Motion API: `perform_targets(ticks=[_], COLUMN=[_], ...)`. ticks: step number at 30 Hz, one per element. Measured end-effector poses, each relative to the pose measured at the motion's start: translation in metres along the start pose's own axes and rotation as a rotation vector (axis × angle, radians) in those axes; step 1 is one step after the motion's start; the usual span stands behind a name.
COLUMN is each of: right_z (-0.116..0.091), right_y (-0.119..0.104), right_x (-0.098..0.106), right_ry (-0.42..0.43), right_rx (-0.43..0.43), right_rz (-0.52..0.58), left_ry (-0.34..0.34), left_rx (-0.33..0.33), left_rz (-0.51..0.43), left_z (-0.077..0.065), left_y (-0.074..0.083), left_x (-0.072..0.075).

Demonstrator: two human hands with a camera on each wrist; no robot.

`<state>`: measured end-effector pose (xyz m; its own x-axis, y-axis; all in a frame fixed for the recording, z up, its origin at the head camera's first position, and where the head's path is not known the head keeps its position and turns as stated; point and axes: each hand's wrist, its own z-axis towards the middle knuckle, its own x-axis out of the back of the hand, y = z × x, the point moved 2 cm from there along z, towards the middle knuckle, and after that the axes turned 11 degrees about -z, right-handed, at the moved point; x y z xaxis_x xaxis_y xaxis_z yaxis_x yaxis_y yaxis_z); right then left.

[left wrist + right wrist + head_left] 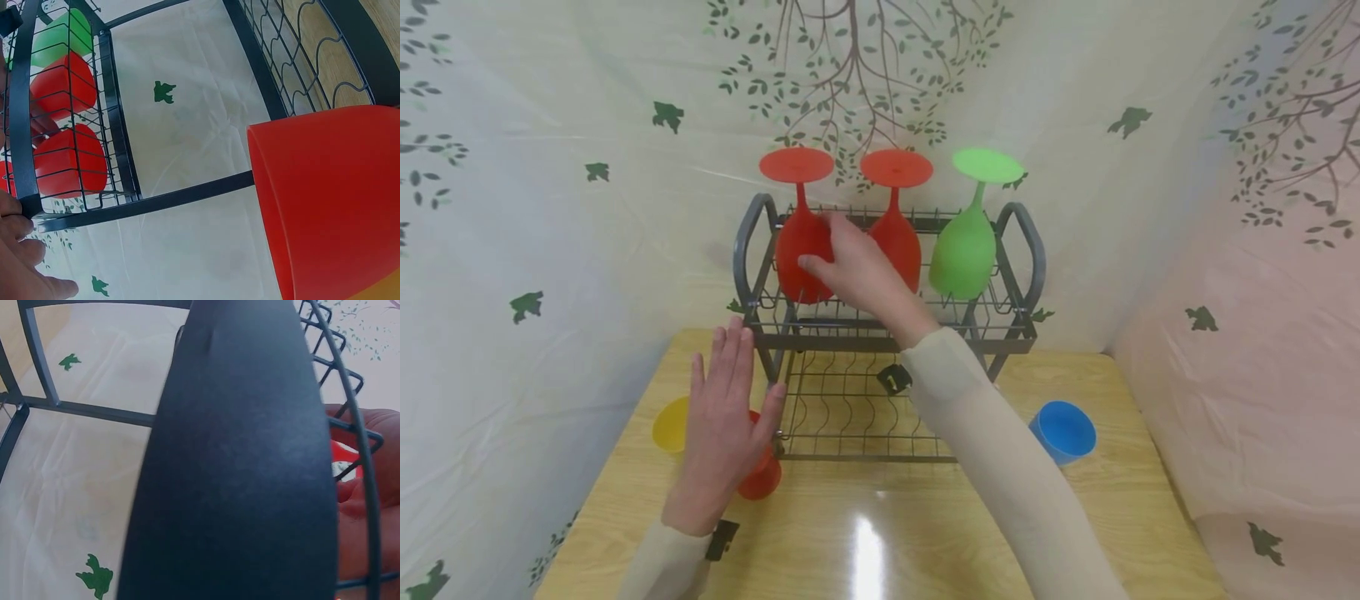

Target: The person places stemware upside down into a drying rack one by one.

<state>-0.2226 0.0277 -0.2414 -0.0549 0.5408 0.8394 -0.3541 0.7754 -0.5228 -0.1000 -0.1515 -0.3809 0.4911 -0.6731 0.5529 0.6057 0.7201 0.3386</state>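
Three plastic wine glasses stand upside down on the upper tier of a dark wire dish rack (880, 340): a left red wine glass (796, 275), a middle red wine glass (901, 242) and a green wine glass (964, 254) at the right. My right hand (861, 271) grips the left red one by its bowl, thumb in front and fingertips hidden behind. My left hand (724, 425) is held out with straight fingers, fingertips right at the rack's front left corner. Beneath it, a red cup (762, 477) is partly hidden; its wide bowl looms large in the left wrist view.
A yellow cup (670, 427) stands left of my left hand, and a blue cup (1064, 432) right of the rack. The lower tier (850, 417) has wavy wires. A patterned sheet (587, 275) hangs behind and beside the wooden table (940, 533).
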Motion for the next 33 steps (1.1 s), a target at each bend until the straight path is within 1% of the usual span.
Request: perform_targets(ticks=[6, 10, 15, 22, 24, 27, 33], right_z=[-0.006, -0.015, -0.029, -0.044, -0.049, -0.056, -0.069], right_y=[0.001, 0.004, 0.007, 0.012, 0.014, 0.015, 0.019], right_x=[0.005, 0.009, 0.016, 0.024, 0.026, 0.028, 0.03], right_ry=[0.036, 0.089, 0.161, 0.248, 0.271, 0.292, 0.314], right_rx=[0.006, 0.037, 0.083, 0.106, 0.127, 0.149, 0.159], right_rz=[0.037, 0.077, 0.158, 0.263, 0.299, 0.332, 0.395], left_ry=[0.001, -0.005, -0.002, -0.016, -0.021, -0.027, -0.02], left_rx=[0.001, 0.009, 0.014, 0.035, 0.039, 0.046, 0.04], left_rz=[0.0, 0.003, 0.001, 0.0, 0.0, 0.002, -0.011], left_z=[0.001, 0.001, 0.001, 0.002, 0.003, 0.003, 0.004], left_y=[0.0, 0.0, 0.001, -0.001, -0.002, -0.004, -0.007], left_x=[0.0, -0.001, -0.001, -0.001, -0.001, -0.001, -0.002])
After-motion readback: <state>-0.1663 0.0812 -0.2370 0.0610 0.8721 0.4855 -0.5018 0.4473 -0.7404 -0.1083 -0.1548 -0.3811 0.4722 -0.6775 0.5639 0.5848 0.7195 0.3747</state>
